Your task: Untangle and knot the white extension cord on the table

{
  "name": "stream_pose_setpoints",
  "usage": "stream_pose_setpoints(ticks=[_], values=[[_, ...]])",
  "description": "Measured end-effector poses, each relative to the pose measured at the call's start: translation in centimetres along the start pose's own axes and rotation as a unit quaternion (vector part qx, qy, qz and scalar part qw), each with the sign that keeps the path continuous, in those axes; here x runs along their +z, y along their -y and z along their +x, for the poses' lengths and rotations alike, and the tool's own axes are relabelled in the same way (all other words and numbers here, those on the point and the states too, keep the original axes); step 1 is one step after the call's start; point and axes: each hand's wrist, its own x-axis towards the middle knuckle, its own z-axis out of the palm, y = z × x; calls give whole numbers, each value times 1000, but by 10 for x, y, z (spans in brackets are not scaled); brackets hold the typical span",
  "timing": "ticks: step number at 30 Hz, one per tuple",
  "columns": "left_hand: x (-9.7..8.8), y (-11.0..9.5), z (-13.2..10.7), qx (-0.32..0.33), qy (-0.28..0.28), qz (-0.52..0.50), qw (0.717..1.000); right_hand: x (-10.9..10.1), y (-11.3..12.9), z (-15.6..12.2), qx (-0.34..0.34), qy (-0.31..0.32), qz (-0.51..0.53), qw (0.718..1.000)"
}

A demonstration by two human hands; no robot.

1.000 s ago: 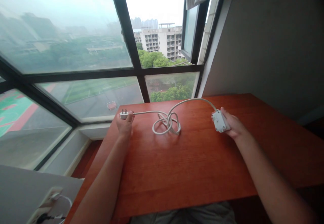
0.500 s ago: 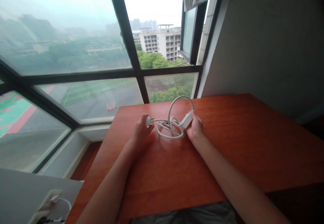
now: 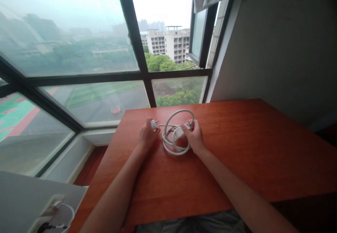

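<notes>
Pinched in my left hand is a white plug, its metal prongs pointing right. My right hand grips one end of a white power strip, which slants down to the left. A white cord joins the two and lies coiled in several loops between my hands, around the strip. One loop rises above the rest and runs to the end of the strip at my right fingers. Part of the strip is hidden by my right hand and the loops.
The reddish-brown wooden table carries the cord and both forearms. Beyond its far edge stands a dark window frame, with one pane open at the right. At lower left, a wall socket has cables plugged in.
My right hand has moved slightly left and turned, bringing the power strip in among the cord loops. The raised loop shifted left and opened wider. My left hand stays nearly in place with the plug.
</notes>
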Motion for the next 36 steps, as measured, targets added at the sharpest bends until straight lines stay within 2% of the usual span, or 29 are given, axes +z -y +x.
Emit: stream_pose_setpoints(ticks=[3, 7, 11, 14, 16, 18, 20, 21, 23, 25, 27, 28, 29, 31, 33, 34, 36], values=[[-2, 1, 0, -6, -7, -6, 1000, -4, 5, -6, -45, 34, -105, 993], [-2, 3, 2, -30, -8, -39, 999, -12, 12, -8, -74, 58, -183, 979], [-4, 10, 8, -63, -8, -123, 990, -20, 12, -8, -76, 78, -200, 974], [-10, 17, 15, -89, -19, -224, 970, -24, 14, -4, -66, 64, -170, 981], [-16, 21, 21, -121, -35, -346, 930, -28, 16, 5, -55, 30, -120, 991], [-23, 27, 28, -158, -54, -491, 855, -36, 18, 18, -21, -15, -41, 999], [-31, 34, 36, -186, -74, -591, 781, -50, 18, 33, 42, -62, 57, 996], [-36, 37, 39, -195, -86, -613, 761, -59, 18, 40, 82, -72, 105, 988], [-45, 42, 45, -196, -104, -620, 752, -79, 17, 55, 168, -112, 199, 959], [-52, 42, 47, -184, -114, -614, 759, -97, 18, 66, 232, -93, 277, 928], [-56, 36, 45, -165, -126, -608, 766, -110, 19, 76, 247, -103, 333, 904], [-57, 32, 43, -142, -136, -594, 780, -114, 19, 80, 243, -116, 347, 898], [-57, 27, 39, -107, -143, -566, 805, -115, 19, 84, 235, -130, 349, 898], [-54, 15, 30, -7, -140, -450, 882, -114, 15, 90, 213, -156, 326, 908], [-49, 1, 21, 95, -91, -287, 949, -109, 7, 93, 188, -186, 287, 921], [-46, -7, 16, 133, -64, -224, 963, -106, 1, 94, 176, -207, 271, 923], [-39, -22, 8, 225, 21, -166, 960, -101, -9, 93, 171, -248, 254, 919]])
